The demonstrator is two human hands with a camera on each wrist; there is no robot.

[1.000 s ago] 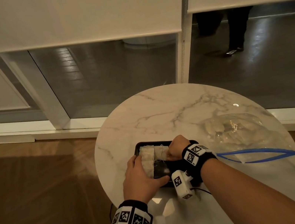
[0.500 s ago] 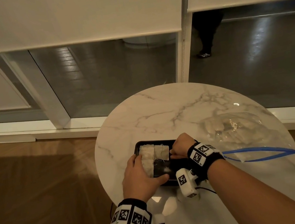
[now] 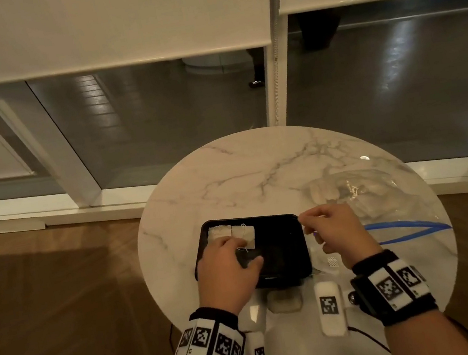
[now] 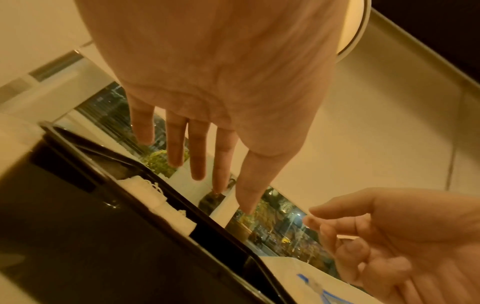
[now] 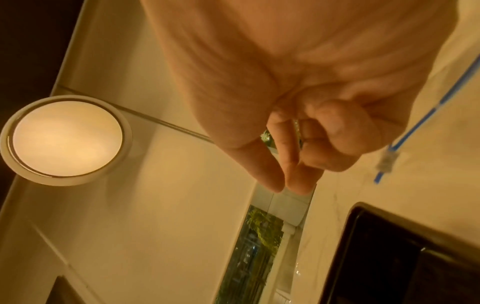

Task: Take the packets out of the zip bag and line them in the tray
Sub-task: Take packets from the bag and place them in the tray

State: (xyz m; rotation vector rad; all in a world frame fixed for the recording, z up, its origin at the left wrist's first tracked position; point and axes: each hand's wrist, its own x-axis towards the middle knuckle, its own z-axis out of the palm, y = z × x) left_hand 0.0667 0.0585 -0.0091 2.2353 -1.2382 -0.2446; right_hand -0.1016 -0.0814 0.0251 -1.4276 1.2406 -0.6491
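A black tray [image 3: 282,250] sits on the near half of the round marble table. Two white packets [image 3: 232,233] lie side by side in its far left corner, also seen as packets [image 4: 155,197] against the far rim. My left hand [image 3: 232,249] is over the tray's left half, fingers straight [image 4: 197,148], tips at the packets' near edge. My right hand [image 3: 328,232] hangs just past the tray's right rim, fingers loosely curled [image 5: 293,164] and empty. The clear zip bag [image 3: 379,199] with its blue zip [image 3: 406,232] lies to the right, several packets inside.
The marble table [image 3: 256,170] is small, its edge close behind the tray and bag. Window frames and lowered blinds stand beyond it, wooden floor to the left. A person's shoe [image 3: 255,82] shows behind the glass. A round ceiling lamp [image 5: 64,139] glows overhead.
My right hand has let go of the second packet and drawn back to the right, off the tray. That packet now lies flat beside the first. My left hand stays over the tray.
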